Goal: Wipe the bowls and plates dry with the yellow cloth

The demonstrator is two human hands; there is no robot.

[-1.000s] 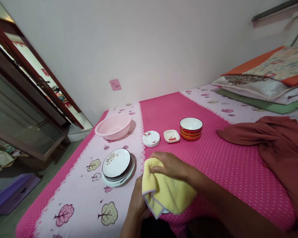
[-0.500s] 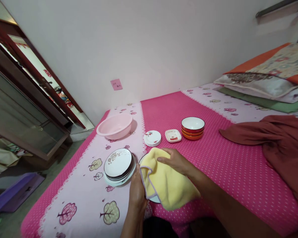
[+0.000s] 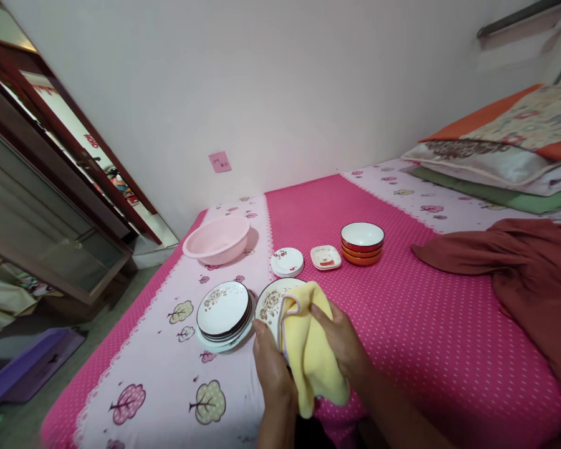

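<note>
A white plate (image 3: 267, 304) with a brown floral print and dark rim is gripped at its left edge by my left hand (image 3: 273, 362). My right hand (image 3: 346, 343) clasps a yellow cloth (image 3: 311, 349) with a purple hem, which lies against the plate and covers much of it. To the left of the plate is a stack of dark-rimmed plates (image 3: 223, 308) resting on a larger pale plate. Beyond my hands sit a pile of small floral plates (image 3: 287, 262), a square dish (image 3: 326, 257) and stacked orange-red bowls (image 3: 362, 243).
A pink basin (image 3: 217, 242) stands on the bed's patterned sheet (image 3: 243, 399) near the wall. Brown-red fabric (image 3: 509, 268) lies to the right, below piled pillows (image 3: 500, 159). A purple bin (image 3: 30, 365) is on the floor at left.
The cloth and my right hand have shifted, uncovering the plate's printed upper left part. My left hand has moved slightly right and down along the plate's edge.
</note>
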